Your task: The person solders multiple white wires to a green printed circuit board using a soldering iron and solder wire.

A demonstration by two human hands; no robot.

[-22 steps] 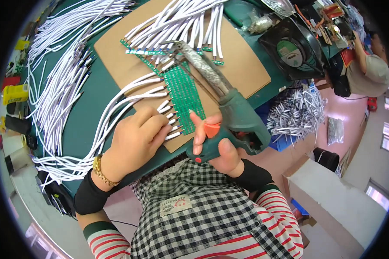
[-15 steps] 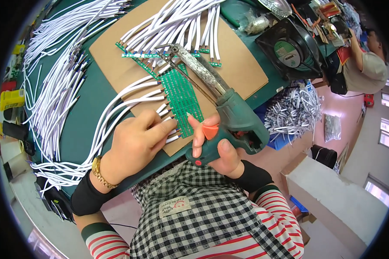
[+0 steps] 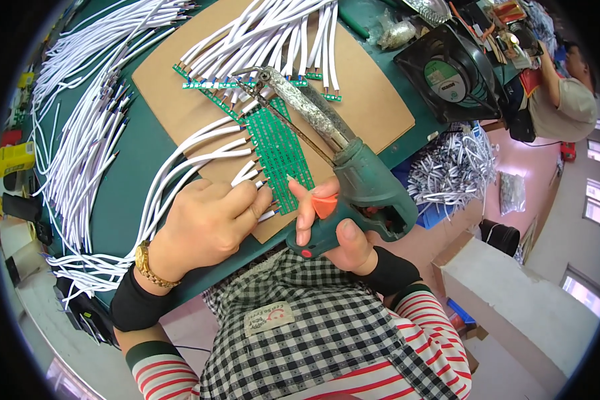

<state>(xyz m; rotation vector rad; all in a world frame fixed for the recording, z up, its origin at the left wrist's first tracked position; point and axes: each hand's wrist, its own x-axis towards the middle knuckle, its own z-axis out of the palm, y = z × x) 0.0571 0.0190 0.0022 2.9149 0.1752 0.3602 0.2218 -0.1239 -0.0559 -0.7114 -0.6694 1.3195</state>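
Observation:
My right hand (image 3: 343,233) is wrapped round the dark green handle of a soldering gun (image 3: 373,180), a finger by its orange trigger. The gun's worn metal barrel slants up to the left, its tip above the top of a green circuit board panel (image 3: 277,150). White wires (image 3: 210,157) with bared ends meet the panel's left edge. Beside the lower left edge, the fingers of my left hand (image 3: 210,217) are closed in a pinch on a white wire (image 3: 268,215); most of that wire is hidden under the hand. The panel lies on a brown cardboard sheet (image 3: 373,100).
Finished strips with white wires (image 3: 260,33) lie at the sheet's far side. Bundles of loose white wires (image 3: 87,180) cover the green table's left. A black fan (image 3: 447,80) stands at the right, above a blue bin of wires (image 3: 450,173). Another person (image 3: 563,107) sits far right.
My left hand has shifted slightly left, its fingers drawing a little back from the panel's edge. The soldering gun and my right hand have hardly moved.

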